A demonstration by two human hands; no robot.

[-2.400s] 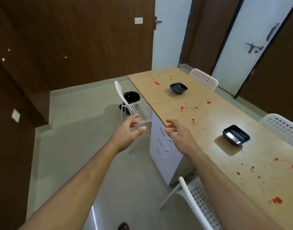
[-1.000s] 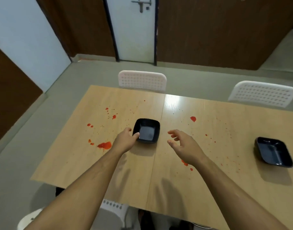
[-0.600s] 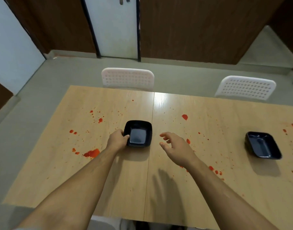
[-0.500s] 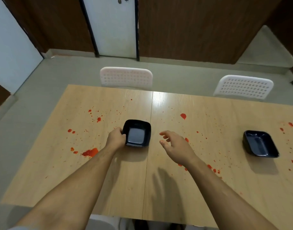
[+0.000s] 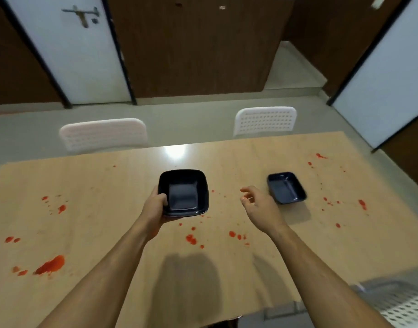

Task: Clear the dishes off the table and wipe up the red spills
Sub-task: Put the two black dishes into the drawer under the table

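Observation:
My left hand [image 5: 154,210] grips the near left edge of a black square dish [image 5: 183,192], thumb inside the rim, holding it above the wooden table [image 5: 108,209]. My right hand [image 5: 260,208] hovers with relaxed fingers, empty, just left of a second black dish [image 5: 286,187] that sits on the table. Red spills dot the tabletop: a large blotch [image 5: 50,265] at the near left, drops [image 5: 191,239] below the held dish, and splatter [image 5: 362,203] at the right.
Two white perforated chairs [image 5: 103,134] [image 5: 266,120] stand at the table's far side. Another white chair [image 5: 407,306] shows at the near right corner. Beyond lie grey floor, brown wall panels and a white door [image 5: 73,48].
My left hand has lifted the black dish off the table and carried it rightward. The view has shifted right, bringing the second dish close to my right hand.

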